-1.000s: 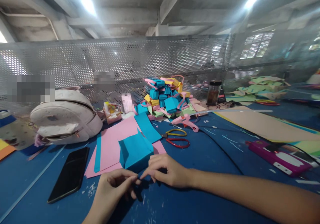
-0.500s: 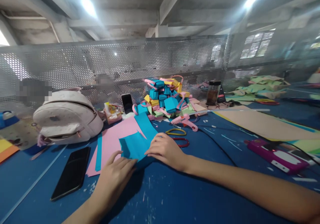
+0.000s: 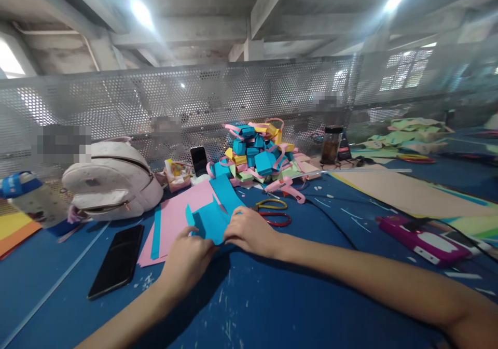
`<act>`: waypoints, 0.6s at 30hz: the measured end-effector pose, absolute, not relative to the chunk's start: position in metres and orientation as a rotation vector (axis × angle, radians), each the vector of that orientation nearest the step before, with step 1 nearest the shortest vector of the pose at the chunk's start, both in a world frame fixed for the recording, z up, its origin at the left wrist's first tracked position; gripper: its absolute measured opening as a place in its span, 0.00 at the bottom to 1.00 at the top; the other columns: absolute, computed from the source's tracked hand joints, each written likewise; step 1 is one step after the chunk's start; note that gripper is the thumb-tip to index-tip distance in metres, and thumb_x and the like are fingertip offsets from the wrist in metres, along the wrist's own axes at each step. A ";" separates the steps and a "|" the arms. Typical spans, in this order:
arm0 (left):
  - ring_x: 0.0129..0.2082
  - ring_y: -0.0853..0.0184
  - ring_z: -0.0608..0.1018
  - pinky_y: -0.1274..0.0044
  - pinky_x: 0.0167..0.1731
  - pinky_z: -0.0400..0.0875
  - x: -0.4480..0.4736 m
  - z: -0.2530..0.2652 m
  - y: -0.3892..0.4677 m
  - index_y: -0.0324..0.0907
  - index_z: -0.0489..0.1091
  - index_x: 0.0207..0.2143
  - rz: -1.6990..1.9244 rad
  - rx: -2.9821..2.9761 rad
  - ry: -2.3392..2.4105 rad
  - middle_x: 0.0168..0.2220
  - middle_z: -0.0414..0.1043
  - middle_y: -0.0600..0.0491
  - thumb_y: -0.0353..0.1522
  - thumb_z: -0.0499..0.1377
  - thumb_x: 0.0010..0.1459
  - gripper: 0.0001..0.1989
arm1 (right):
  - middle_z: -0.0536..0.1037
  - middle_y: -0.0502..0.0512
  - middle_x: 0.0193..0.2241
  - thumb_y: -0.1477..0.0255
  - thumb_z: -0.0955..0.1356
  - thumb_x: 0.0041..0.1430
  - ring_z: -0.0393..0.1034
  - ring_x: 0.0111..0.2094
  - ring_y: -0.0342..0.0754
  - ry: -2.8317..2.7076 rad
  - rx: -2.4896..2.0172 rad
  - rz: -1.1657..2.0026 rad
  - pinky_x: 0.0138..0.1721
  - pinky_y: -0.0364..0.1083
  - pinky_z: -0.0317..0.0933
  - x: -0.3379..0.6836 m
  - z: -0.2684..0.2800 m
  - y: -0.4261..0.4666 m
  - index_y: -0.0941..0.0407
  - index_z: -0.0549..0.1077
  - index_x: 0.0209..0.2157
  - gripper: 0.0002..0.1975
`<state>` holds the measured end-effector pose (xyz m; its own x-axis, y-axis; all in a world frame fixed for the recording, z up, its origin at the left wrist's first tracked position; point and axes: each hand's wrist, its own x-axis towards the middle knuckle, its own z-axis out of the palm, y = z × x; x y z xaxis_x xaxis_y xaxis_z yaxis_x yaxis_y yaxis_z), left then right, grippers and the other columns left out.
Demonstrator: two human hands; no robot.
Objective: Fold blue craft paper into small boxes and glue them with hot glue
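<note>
A piece of folded blue paper (image 3: 212, 223) stands a little off the table between my two hands, its flaps turned up. My left hand (image 3: 190, 250) is closed on its near left edge. On the near right edge, the fingers of my right hand (image 3: 249, 231) are pinched together on the same paper. Behind it, a blue paper strip (image 3: 225, 193) lies across pink sheets (image 3: 177, 211). Scissors with one yellow and one red handle (image 3: 274, 218) rest just beyond my right hand, their blades mostly hidden.
A pile of small blue and yellow paper baskets (image 3: 260, 152) stands at the back. Near it lies a pink glue gun (image 3: 287, 188) with a black cord. A black phone (image 3: 116, 261) and white backpack (image 3: 112, 183) are left; a purple power strip (image 3: 424, 241) is right.
My hands have drawn closer together on the blue paper, and my left hand has curled more tightly. The paper's flaps have changed shape. The view has shifted slightly.
</note>
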<state>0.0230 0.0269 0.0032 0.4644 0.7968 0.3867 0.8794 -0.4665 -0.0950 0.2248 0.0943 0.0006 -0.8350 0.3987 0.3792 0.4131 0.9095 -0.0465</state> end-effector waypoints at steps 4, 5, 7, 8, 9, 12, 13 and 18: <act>0.27 0.56 0.78 0.72 0.26 0.65 0.025 0.014 0.024 0.44 0.80 0.27 -0.315 -2.439 -1.500 0.21 0.76 0.48 0.30 0.59 0.58 0.10 | 0.82 0.51 0.27 0.65 0.71 0.61 0.72 0.32 0.49 -2.725 -0.625 -0.074 0.36 0.46 0.56 0.226 0.009 0.098 0.51 0.82 0.36 0.07; 0.28 0.55 0.79 0.73 0.26 0.65 0.025 0.017 0.022 0.44 0.80 0.29 -0.279 -2.443 -1.511 0.22 0.76 0.49 0.30 0.60 0.58 0.09 | 0.81 0.51 0.27 0.64 0.71 0.61 0.73 0.32 0.49 -2.741 -0.626 -0.084 0.34 0.46 0.55 0.226 0.012 0.098 0.51 0.82 0.36 0.07; 0.31 0.54 0.79 0.73 0.28 0.66 0.027 0.020 0.020 0.44 0.80 0.31 -0.207 -2.445 -1.541 0.24 0.77 0.49 0.29 0.61 0.57 0.06 | 0.81 0.51 0.27 0.65 0.72 0.60 0.73 0.33 0.50 -2.784 -0.615 -0.112 0.35 0.46 0.56 0.225 0.016 0.098 0.52 0.81 0.37 0.07; 0.32 0.54 0.80 0.73 0.29 0.66 0.028 0.020 0.020 0.43 0.80 0.32 -0.172 -2.444 -1.562 0.25 0.78 0.49 0.29 0.63 0.55 0.05 | 0.82 0.52 0.28 0.66 0.73 0.59 0.73 0.35 0.50 -2.810 -0.601 -0.128 0.37 0.46 0.57 0.224 0.018 0.097 0.52 0.81 0.38 0.07; 0.33 0.53 0.80 0.72 0.30 0.67 0.030 0.021 0.019 0.43 0.79 0.33 -0.140 -2.446 -1.582 0.25 0.78 0.49 0.28 0.64 0.54 0.04 | 0.82 0.53 0.30 0.67 0.73 0.58 0.73 0.36 0.51 -2.840 -0.581 -0.146 0.40 0.47 0.58 0.222 0.020 0.096 0.53 0.81 0.38 0.07; 0.34 0.51 0.81 0.68 0.36 0.70 0.035 0.019 0.019 0.41 0.78 0.36 -0.063 -2.476 -1.626 0.31 0.81 0.47 0.27 0.66 0.51 0.08 | 0.82 0.57 0.33 0.73 0.73 0.56 0.74 0.39 0.54 -2.934 -0.521 -0.203 0.49 0.51 0.56 0.215 0.022 0.092 0.58 0.80 0.36 0.06; 0.36 0.51 0.81 0.66 0.38 0.70 0.036 0.019 0.020 0.41 0.77 0.37 -0.044 -2.491 -1.636 0.33 0.81 0.46 0.27 0.66 0.51 0.09 | 0.82 0.59 0.33 0.74 0.73 0.56 0.74 0.39 0.54 -2.963 -0.514 -0.218 0.50 0.51 0.57 0.212 0.022 0.090 0.60 0.80 0.35 0.04; 0.40 0.47 0.79 0.61 0.41 0.68 0.035 0.018 0.023 0.40 0.77 0.40 0.017 -2.540 -1.709 0.37 0.80 0.44 0.25 0.63 0.52 0.12 | 0.82 0.60 0.34 0.73 0.70 0.59 0.76 0.37 0.55 -3.053 -0.580 -0.212 0.38 0.47 0.62 0.204 0.023 0.091 0.59 0.79 0.36 0.05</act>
<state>0.0354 0.0229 0.0183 0.3780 0.9251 0.0357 0.9243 -0.3748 -0.0726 0.2042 0.0911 0.0230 -0.9303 0.3630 0.0519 0.3667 0.9215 0.1281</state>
